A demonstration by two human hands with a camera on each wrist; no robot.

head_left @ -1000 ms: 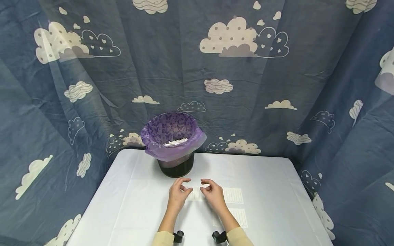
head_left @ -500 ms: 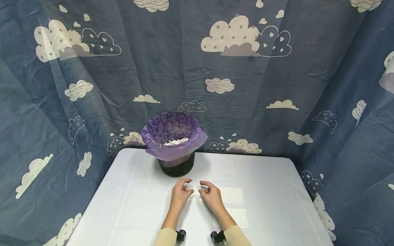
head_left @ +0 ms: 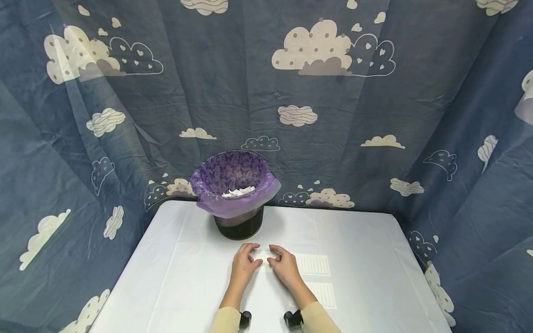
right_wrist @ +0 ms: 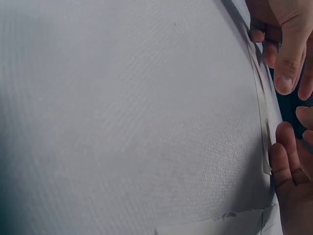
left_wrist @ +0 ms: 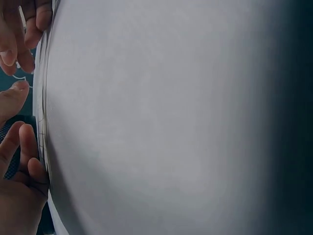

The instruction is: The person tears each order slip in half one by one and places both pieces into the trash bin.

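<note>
My left hand (head_left: 243, 263) and right hand (head_left: 287, 264) face each other over the table, close together. Thumbs and index fingers are curved apart, with nothing seen between them. Beneath and beyond the fingertips lies a row of pale lined strips (head_left: 312, 265), partly covered by both hands. A second lined row (head_left: 325, 295) is nearer me, its left part hidden by my right forearm. In the left wrist view my left hand (left_wrist: 24, 191) is at the lower left edge. The right wrist view has my right hand (right_wrist: 293, 178) at the lower right edge.
Behind the hands stands a dark bin (head_left: 241, 230) lined with a purple bag (head_left: 233, 209), with white pieces (head_left: 238, 191) inside. A white cloth covers the table (head_left: 366, 259). Blue cloud-print curtains (head_left: 254, 92) enclose the back and sides.
Both hands have drawn slightly closer together, narrowing the gap between their thumbs. The bin and lined rows have stayed in place, while the head view has shifted slightly.
</note>
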